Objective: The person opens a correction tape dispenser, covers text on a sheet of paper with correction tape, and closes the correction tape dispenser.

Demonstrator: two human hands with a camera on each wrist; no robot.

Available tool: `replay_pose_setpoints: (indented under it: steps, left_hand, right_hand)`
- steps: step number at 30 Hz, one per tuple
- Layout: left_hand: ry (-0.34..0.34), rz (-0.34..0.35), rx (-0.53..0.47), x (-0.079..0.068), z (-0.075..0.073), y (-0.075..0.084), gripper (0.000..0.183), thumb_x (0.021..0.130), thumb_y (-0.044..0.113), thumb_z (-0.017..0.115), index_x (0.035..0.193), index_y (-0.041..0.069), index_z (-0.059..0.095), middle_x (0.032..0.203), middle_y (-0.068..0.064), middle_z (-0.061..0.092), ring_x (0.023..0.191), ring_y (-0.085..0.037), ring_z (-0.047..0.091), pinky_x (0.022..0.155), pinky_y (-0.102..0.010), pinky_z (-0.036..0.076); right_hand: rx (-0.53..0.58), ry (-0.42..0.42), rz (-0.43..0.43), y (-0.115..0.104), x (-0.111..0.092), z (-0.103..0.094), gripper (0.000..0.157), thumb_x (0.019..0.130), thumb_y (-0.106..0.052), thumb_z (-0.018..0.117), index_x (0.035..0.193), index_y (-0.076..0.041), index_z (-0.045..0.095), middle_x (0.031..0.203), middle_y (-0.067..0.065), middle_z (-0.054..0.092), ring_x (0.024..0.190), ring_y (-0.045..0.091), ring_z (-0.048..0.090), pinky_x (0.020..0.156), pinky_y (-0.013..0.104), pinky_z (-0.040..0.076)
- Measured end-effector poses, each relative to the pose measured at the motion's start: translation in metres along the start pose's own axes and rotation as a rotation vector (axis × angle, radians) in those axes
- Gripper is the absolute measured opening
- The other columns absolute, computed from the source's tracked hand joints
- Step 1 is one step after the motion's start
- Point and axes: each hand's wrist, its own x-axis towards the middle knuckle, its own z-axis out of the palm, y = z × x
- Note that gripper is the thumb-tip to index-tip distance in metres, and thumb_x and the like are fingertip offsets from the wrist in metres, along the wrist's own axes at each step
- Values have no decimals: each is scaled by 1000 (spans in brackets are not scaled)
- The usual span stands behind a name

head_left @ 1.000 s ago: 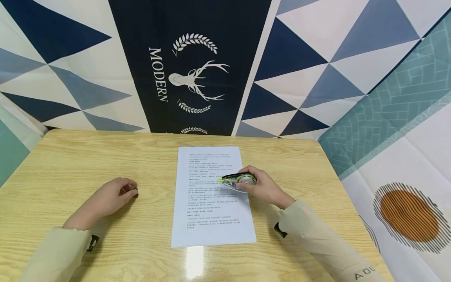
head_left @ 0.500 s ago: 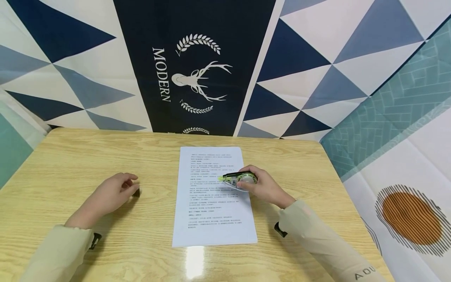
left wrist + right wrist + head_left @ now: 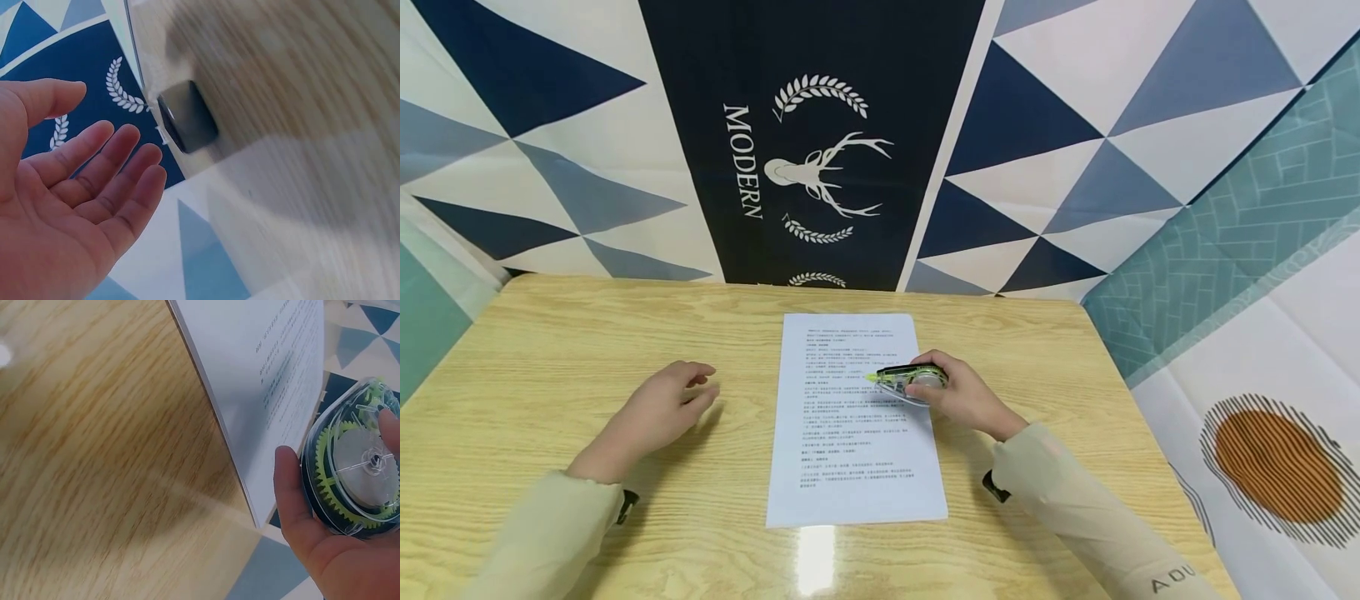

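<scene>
A correction tape (image 3: pixel 912 382) with a clear body, black top and green gears is held in my right hand (image 3: pixel 962 396), thumb on its side. Its yellow-green tip overlaps the printed sheets (image 3: pixel 857 500) in the head view. In the right wrist view the gear wheel (image 3: pixel 362 469) shows through the clear case. My left hand (image 3: pixel 658 408) is over the table left of the paper, fingers loosely bent, nothing between them. Just past its fingertips in the left wrist view is a small dark, glossy, block-like piece (image 3: pixel 187 117); the hand hides it in the head view.
The wooden table (image 3: pixel 722 533) spreads around the paper, with its far edge along a patterned cloth wall (image 3: pixel 820 50). More patterned cloth (image 3: pixel 1240 367) hangs at the right side. A bright light reflection lies on the table in front of the paper.
My left hand has moved right and forward, its fingers spreading apart; the dark piece by its thumb is now out of sight in the head view. My right hand and correction tape stay nearly still.
</scene>
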Motion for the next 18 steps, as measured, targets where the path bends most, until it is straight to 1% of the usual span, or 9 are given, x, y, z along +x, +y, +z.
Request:
replay_pose_setpoints:
  steps: [5, 9, 13, 18]
  left_hand:
    - [18, 36, 43, 6, 7, 9, 40, 95, 22, 52, 124, -5, 53, 121, -22, 56, 111, -39, 56, 90, -51, 46]
    - [24, 59, 59, 12, 13, 16, 39, 94, 22, 53, 123, -4, 54, 120, -21, 58, 111, -37, 55, 92, -51, 45]
    - [38, 81, 79, 19, 20, 24, 37, 93, 21, 55, 121, -4, 56, 115, -20, 60, 105, -34, 58, 90, -50, 47]
    - [56, 113, 123, 28, 30, 35, 37, 92, 20, 56, 118, -5, 57, 112, -20, 61, 105, -35, 58, 89, -48, 48]
  right_hand:
    - [-28, 7, -1, -1, 3, 0, 32, 87, -23, 67, 116, -15, 57, 120, 8, 59, 96, 20, 56, 78, 28, 44]
    - [-40, 13, -2, -3, 5, 0, 33, 86, -25, 67, 117, -16, 57, 121, 7, 59, 98, 20, 55, 80, 29, 43]
    - [-43, 27, -10, -5, 9, 0, 33, 86, -24, 67, 116, -16, 57, 120, 6, 59, 98, 20, 55, 81, 31, 43]
    - [-44, 44, -13, -7, 14, 0, 33, 86, -24, 67, 116, -17, 57, 119, 6, 60, 98, 20, 55, 83, 31, 43]
